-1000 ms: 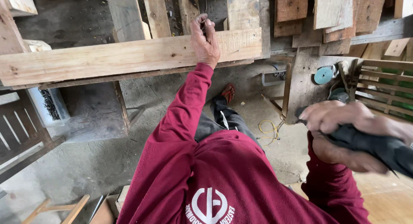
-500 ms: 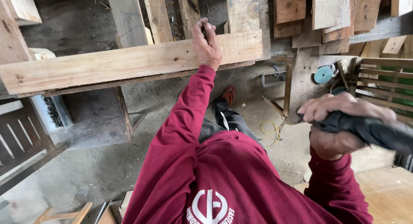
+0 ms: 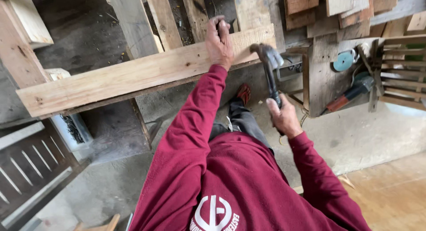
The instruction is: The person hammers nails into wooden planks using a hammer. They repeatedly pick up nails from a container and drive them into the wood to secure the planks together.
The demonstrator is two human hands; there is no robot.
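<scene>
The right hand (image 3: 284,118) gripped a hammer (image 3: 268,64), its head near the pale plank (image 3: 133,75). Beyond it, the left hand (image 3: 218,42) pinched something small, probably a nail, against the plank's far edge. Nailing step; the next strike called for accurate aim.

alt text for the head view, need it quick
Seen from above, a person in a dark red sweatshirt holds a hammer in the right hand beside a long plank. The left hand rests on the plank's top edge, fingers pinched. Other boards and tools lie around.
</scene>
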